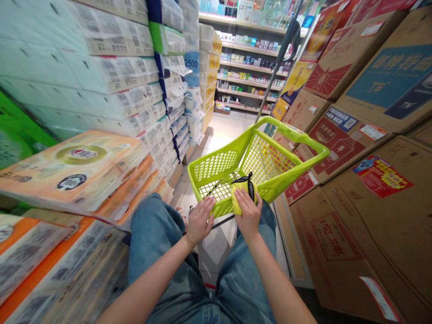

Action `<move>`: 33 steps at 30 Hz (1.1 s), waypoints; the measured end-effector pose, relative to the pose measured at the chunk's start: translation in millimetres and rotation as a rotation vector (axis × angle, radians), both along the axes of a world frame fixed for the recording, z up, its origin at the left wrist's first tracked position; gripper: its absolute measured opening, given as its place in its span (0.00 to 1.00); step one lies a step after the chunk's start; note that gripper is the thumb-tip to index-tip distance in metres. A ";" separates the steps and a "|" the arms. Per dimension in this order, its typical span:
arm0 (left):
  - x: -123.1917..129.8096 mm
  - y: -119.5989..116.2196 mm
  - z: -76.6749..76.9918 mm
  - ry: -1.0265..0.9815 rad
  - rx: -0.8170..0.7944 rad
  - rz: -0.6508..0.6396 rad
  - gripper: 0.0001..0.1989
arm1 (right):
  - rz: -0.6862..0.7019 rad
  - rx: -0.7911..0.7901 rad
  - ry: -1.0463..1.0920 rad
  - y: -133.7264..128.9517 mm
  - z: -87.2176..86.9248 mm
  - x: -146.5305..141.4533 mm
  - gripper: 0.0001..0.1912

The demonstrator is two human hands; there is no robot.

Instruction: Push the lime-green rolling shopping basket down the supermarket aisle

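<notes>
A lime-green plastic shopping basket (221, 162) with lattice sides and a raised handle stands tilted in front of my knees. My left hand (201, 219) is on its near rim, fingers over the edge and thumb to the right. In my right hand (248, 209) is a soft yellow cloth bundle (237, 191) with black strap-like parts at its top. The bundle is against the near right corner of the basket, and my fingers cover much of it. Inside, the visible part of the basket floor shows only its white-looking lattice.
Stacked tissue packs (118, 74) rise on the left, with orange packs (84, 157) beside my knee. Cardboard cartons (344, 234) line the right. A dark pole (270, 85) slants up behind the basket. Stocked shelves (249, 63) stand beyond the tiled aisle (229, 128).
</notes>
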State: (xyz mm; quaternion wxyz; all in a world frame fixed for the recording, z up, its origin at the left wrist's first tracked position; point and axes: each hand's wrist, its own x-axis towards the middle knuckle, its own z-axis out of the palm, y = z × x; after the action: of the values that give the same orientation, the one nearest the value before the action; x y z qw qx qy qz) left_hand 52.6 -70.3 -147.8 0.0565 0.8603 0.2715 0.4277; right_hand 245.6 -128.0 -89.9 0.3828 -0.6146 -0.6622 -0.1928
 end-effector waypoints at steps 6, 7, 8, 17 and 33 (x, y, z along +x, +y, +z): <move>-2.0 1.6 1.5 -0.002 0.017 0.000 0.30 | 0.192 -0.056 0.013 -8.8 -1.7 -46.4 0.27; -2.4 1.8 1.8 0.002 0.020 0.002 0.30 | 0.211 -0.064 -0.008 -9.4 -0.8 -42.0 0.27; -2.7 1.9 2.2 0.010 0.019 0.001 0.29 | 0.226 -0.072 -0.032 -9.7 0.2 -34.5 0.27; 0.0 0.1 2.8 0.000 0.008 0.006 0.29 | -0.059 -0.023 -0.034 -3.7 7.1 69.7 0.27; -1.9 1.1 2.4 0.004 0.007 -0.007 0.29 | 0.207 -0.116 -0.069 -16.0 -2.5 -22.1 0.29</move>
State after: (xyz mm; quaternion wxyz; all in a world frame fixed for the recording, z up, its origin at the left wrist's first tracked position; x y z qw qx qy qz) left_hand 50.7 -69.2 -145.4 0.0547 0.8624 0.2670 0.4266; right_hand 223.4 -144.0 -92.5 0.3412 -0.5570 -0.7451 -0.1346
